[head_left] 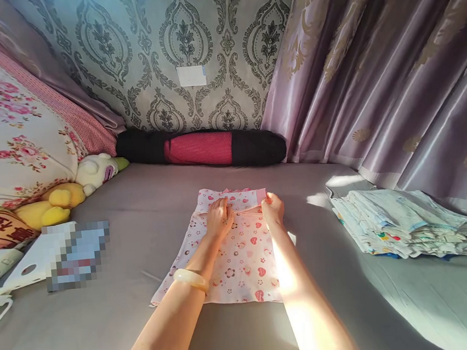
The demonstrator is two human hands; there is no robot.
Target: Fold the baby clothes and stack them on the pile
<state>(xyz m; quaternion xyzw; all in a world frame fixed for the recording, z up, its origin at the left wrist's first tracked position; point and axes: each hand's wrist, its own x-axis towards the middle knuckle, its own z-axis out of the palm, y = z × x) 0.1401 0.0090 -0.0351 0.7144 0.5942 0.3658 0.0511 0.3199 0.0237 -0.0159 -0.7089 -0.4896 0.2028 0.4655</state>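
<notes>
A white-and-pink printed cloth (245, 273) with hearts and flowers lies spread on the bed, its far part turned over into a fold with a plain pink strip at the right corner. My left hand (220, 218) rests on the fold near its middle, fingers stretched forward against the fabric and a pale bangle (190, 278) on the wrist. At the right end of the fold, my right hand (273, 208) has its fingers closed on the cloth's edge. Whether the cloth is a garment, I cannot tell.
On the right stands a stack of folded light cloths (407, 224). A black-and-red bolster-shaped bag (198, 149) lies along the patterned wall. To the left are plush toys (98, 170), a white box-like object (38, 254), a power strip (0, 266) and a floral pillow (9, 125).
</notes>
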